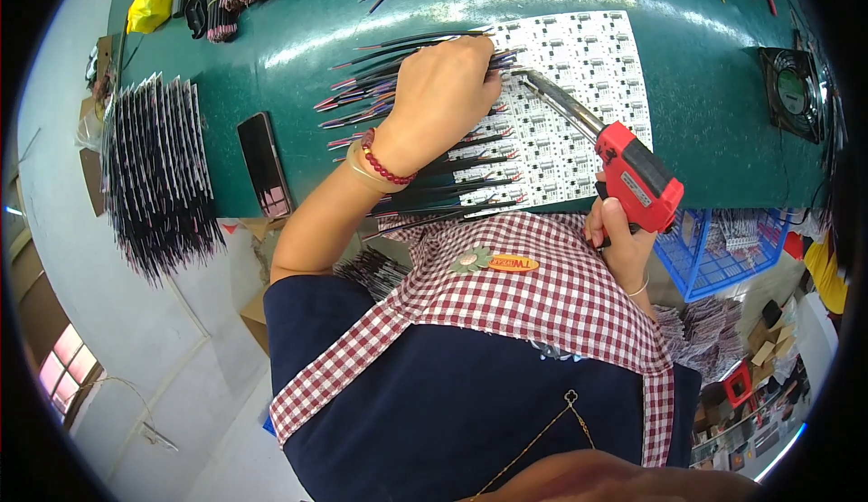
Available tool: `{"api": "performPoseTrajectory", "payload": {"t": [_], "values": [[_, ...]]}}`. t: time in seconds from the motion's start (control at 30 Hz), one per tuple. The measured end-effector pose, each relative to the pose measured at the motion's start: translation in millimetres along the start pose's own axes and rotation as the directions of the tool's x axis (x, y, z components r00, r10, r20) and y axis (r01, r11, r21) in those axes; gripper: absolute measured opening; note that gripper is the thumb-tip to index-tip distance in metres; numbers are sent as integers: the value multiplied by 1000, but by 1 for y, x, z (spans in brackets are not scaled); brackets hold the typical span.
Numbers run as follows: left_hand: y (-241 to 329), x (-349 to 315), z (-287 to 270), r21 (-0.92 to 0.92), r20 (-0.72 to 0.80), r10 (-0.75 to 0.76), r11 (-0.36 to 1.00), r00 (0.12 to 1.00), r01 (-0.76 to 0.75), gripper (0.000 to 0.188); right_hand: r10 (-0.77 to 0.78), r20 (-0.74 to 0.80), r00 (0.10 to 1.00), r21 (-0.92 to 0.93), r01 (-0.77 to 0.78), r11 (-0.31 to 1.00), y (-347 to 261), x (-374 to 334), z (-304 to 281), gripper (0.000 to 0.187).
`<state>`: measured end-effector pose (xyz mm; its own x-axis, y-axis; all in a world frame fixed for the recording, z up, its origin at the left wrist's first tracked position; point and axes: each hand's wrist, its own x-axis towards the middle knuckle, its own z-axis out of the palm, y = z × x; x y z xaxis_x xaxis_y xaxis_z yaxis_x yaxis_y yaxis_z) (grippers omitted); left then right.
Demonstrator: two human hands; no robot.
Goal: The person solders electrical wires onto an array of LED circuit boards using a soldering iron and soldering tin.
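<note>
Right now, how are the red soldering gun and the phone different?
The soldering gun is red and black, but the phone is dark with a shiny face. The soldering gun is held in the right hand, while the phone lies on the green table. The soldering gun has a long, narrow metal front; the phone is a flat rectangle. Both have dark parts.

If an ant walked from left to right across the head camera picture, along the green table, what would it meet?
Pile of wired strips → dark phone → left hand → red soldering gun → black fan.
</note>
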<state>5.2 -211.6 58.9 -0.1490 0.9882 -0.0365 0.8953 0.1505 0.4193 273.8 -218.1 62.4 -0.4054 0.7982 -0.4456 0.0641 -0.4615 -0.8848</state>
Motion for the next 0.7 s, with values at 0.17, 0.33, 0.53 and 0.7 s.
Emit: {"api": "performPoseTrajectory", "payload": {"t": [0.17,0.33,0.53,0.7], "values": [[0,-1,4,-16,-24,-9,1000,1000,8,17,50,0,999,-4,-50,999,1,-3,1,11],[3,-2,4,-5,-30,-30,1000,999,30,16,64,-8,998,-5,-64,998,5,-4,-1,11],[4,-2,3,-15,-26,-42,999,999,42,16,53,-11,999,-33,-54,998,10,-5,-2,11],[4,-2,4,-7,-32,-25,1000,999,25,15,15,-37,999,18,-14,1000,7,-6,1,13]]}}
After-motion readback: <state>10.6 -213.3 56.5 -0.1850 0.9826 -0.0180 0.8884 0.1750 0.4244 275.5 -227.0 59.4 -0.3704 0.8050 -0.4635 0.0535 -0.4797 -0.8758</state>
